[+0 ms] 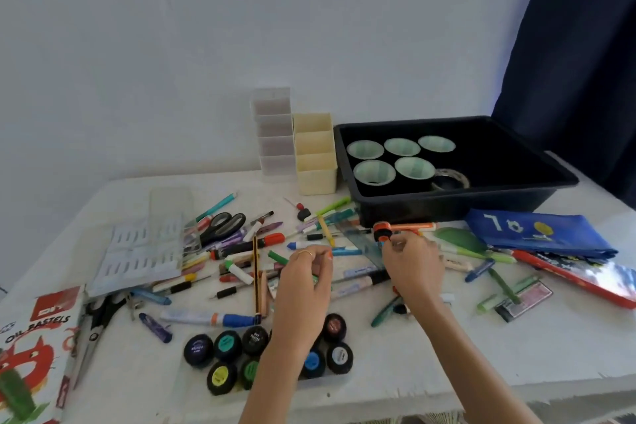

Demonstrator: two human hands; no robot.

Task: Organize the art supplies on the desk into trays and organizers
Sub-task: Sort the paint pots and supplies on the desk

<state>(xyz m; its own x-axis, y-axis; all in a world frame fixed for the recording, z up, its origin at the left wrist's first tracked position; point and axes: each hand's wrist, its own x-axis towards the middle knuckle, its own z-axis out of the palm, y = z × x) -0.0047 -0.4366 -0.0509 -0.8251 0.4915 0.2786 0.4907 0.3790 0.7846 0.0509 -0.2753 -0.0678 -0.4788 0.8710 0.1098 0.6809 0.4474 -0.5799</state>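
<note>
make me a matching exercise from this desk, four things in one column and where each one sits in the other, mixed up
Things
1. black tray
2. oil pastels box
3. cream organizer
4. round paint pots

Places
A. near left corner of the desk
B. at the wall, just left of the black tray
C. near edge, around the middle of the desk
D. far right, holding pale green cups

Pairs: 1-D, 2-A, 3-B, 4-C
</note>
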